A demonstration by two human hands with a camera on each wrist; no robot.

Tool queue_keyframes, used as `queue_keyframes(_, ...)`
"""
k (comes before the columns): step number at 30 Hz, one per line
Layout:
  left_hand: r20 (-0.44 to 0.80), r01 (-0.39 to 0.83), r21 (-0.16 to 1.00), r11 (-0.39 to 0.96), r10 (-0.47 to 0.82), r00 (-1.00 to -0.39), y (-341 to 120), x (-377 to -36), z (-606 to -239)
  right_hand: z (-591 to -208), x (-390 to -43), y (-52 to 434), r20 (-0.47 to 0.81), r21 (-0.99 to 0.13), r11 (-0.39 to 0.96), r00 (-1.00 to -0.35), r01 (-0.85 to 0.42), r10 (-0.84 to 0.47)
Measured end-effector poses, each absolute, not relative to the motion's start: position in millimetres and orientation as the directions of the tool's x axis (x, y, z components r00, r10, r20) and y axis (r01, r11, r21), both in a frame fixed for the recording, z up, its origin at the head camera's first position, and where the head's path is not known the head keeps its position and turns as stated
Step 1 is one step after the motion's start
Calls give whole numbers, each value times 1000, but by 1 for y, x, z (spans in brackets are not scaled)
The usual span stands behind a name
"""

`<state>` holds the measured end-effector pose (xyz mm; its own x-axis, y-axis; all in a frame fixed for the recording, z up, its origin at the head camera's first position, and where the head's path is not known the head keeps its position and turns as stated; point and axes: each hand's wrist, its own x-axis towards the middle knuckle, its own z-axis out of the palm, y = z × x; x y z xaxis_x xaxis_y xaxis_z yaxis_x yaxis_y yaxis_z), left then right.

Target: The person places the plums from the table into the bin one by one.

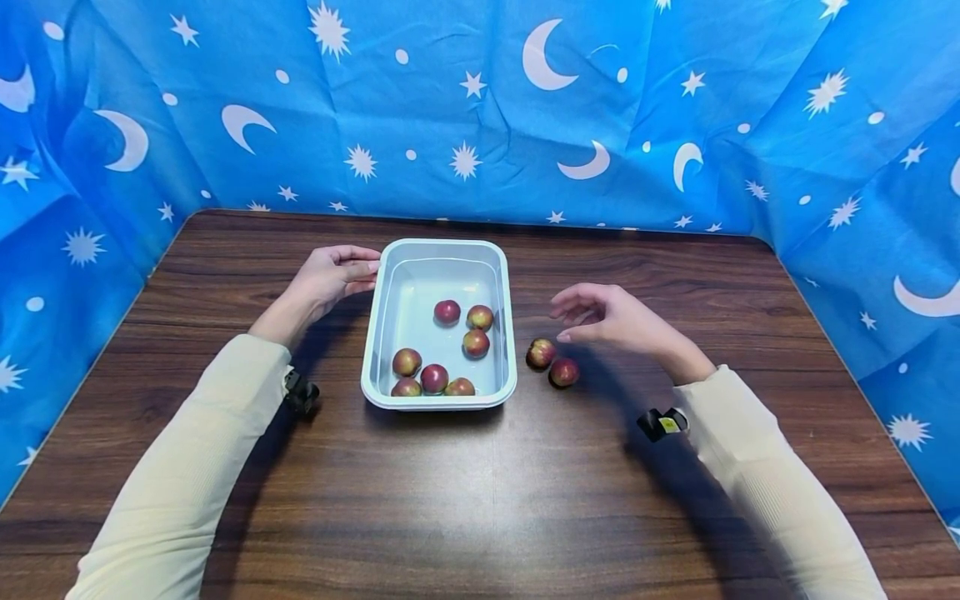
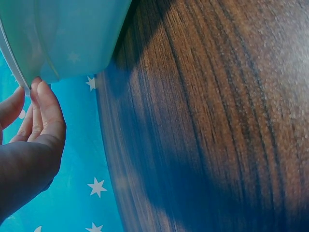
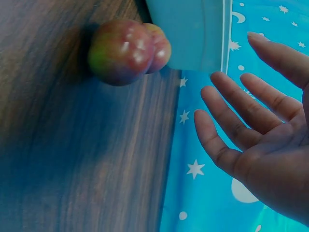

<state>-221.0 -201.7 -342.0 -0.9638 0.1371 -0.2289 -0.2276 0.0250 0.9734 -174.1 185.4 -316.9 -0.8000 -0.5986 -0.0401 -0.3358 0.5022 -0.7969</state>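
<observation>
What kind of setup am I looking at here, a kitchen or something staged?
Most likely a staged recording booth, not a kitchen: a wooden table is walled on three sides by a blue moon-and-star cloth, with only a pale tray of small fruit on it.

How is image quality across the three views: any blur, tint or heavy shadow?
Head view: sharp and evenly lit, with soft arm shadows on the table. Left wrist view: strong blue tint, wood grain smeared in the near foreground, left hand in shade by the tray. Right wrist view: blue cast too, the two fruits slightly soft, shadow beneath them.
</observation>
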Motion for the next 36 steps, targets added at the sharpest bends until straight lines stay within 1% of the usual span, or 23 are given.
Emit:
queue_keyframes(4,-234,-232,972,31,136,-963,-202,-221,-341,-322,-172,189,-57,-813,496,-805,-306,-591)
queue_keyframes(12,-238,-234,971,44,135,-962,-203,-221,-342,-332,-166,196,-75,-808,513,-812,-291,-578)
queue_keyframes(19,-231,-226,973,51,133,-964,-203,-221,-342,-344,-163,202,-82,-830,487,-804,-272,-589)
queue_keyframes(24,-230,-226,973,42,138,-963,-203,-221,-342,-351,-161,202,-94,-849,465,-795,-250,-599)
queue_keyframes(31,-230,-228,973,27,135,-964,-202,-222,-343,-359,-157,204,-125,-847,485,-804,-219,-581)
queue_keyframes(36,-227,-227,974,16,133,-965,-202,-222,-343,-361,-154,204,-135,-847,487,-798,-215,-587)
